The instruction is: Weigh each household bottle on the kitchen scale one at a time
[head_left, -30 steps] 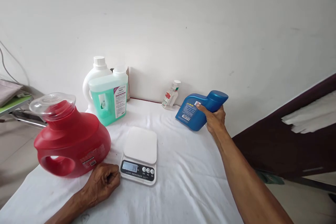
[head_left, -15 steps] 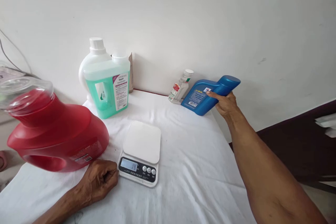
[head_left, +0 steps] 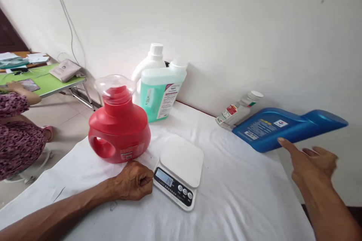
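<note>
2 hands are free: the right hand [head_left: 312, 165] is open, fingers spread, just below the blue bottle [head_left: 285, 128], which lies tilted at the table's far right edge. The left hand [head_left: 134, 180] rests loosely fisted, touching the scale [head_left: 179, 167], whose platform holds nothing; weighing looks unfinished.

Single head-worn view — forward and down, close over the white-clothed table [head_left: 226, 203].

We see two bare forearms — no sleeves, no watch, no rings that show. Our left hand [head_left: 135, 180] has knuckles creased and veins raised; our right hand [head_left: 312, 163] is slightly blurred — its fingers [head_left: 285, 145] lean.
</note>
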`<action>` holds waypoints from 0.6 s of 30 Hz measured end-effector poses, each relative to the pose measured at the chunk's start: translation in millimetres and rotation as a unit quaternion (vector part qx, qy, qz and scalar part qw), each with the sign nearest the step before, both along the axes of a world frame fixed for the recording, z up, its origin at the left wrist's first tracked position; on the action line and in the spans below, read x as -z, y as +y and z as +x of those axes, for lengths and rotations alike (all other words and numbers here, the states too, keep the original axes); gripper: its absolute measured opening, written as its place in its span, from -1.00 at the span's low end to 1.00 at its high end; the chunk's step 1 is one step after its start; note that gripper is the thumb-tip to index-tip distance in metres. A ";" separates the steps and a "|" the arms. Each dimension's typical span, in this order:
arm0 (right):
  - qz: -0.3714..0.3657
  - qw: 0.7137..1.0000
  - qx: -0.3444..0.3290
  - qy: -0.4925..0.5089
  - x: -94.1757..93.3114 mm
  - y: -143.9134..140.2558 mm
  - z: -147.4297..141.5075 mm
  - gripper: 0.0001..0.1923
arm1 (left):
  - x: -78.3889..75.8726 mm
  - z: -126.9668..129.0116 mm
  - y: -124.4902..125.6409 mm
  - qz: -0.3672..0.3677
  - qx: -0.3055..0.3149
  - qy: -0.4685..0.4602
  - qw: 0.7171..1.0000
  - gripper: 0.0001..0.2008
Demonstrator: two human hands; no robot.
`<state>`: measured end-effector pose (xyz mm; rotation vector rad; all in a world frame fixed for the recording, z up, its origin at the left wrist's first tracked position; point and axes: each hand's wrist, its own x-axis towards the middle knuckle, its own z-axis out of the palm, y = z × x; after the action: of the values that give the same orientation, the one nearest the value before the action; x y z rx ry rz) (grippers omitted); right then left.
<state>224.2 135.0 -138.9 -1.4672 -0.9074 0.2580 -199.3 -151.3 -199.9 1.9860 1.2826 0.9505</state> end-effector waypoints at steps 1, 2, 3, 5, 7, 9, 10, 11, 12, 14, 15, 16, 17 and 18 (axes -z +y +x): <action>-0.031 0.999 0.040 0.005 -4.2 -10.7 -5.1 -0.09 | 1.1 -0.1 -0.1 -0.003 0.004 -0.001 1.000 -0.74; -0.028 0.998 0.048 -0.022 -10.8 -22.4 -13.2 -0.08 | 1.9 -0.2 -0.2 -0.004 0.008 -0.003 1.000 -0.73; -0.014 0.997 0.030 -0.065 -19.3 -34.4 -24.5 -0.11 | 2.6 -0.3 -0.2 -0.002 0.012 -0.006 1.000 -0.71; 0.011 0.992 -0.050 -0.113 -38.3 -56.4 -55.9 -0.19 | 3.7 -0.4 -0.4 0.015 0.014 -0.019 1.000 -0.69; 0.014 0.979 -0.160 -0.122 -54.5 -72.4 -97.3 -0.26 | 5.2 -0.3 -0.3 0.036 0.010 -0.033 0.999 -0.69; -0.004 0.955 -0.276 -0.107 -62.7 -81.0 -144.2 -0.31 | 7.4 0.2 0.0 0.047 0.004 -0.041 0.998 -0.69; -0.016 0.931 -0.347 -0.108 -63.2 -82.5 -168.0 -0.34 | 8.6 0.5 0.2 0.049 0.001 -0.042 0.998 -0.68; -0.028 0.910 -0.400 -0.108 -61.7 -82.2 -191.2 -0.33 | 10.0 0.8 0.5 0.050 -0.002 -0.042 0.998 -0.68; -0.036 0.894 -0.435 -0.101 -58.5 -80.4 -213.0 -0.28 | 11.4 1.1 0.9 0.051 -0.005 -0.042 0.998 -0.68; -0.048 0.877 -0.469 -0.087 -49.2 -72.6 -251.1 -0.15 | 14.2 1.5 1.7 0.053 -0.011 -0.040 0.998 -0.68; -0.049 0.877 -0.473 -0.073 -44.1 -67.1 -266.8 -0.11 | 15.4 1.6 2.2 0.052 -0.013 -0.039 0.998 -0.68; -0.046 0.874 -0.480 -0.063 -39.2 -61.0 -279.9 -0.08 | 16.4 1.8 2.6 0.048 -0.014 -0.038 0.998 -0.67; -0.040 0.866 -0.495 -0.052 -35.0 -54.6 -290.7 -0.08 | 16.9 2.0 3.0 0.043 -0.014 -0.039 0.998 -0.67; -0.031 0.858 -0.511 -0.037 -31.6 -48.2 -299.3 -0.10 | 17.1 2.1 3.3 0.035 -0.014 -0.041 0.998 -0.67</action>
<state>-75.1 86.8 -107.3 -0.9193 -1.7013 1.0210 -197.2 -148.0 -217.0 1.9654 1.2510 1.0924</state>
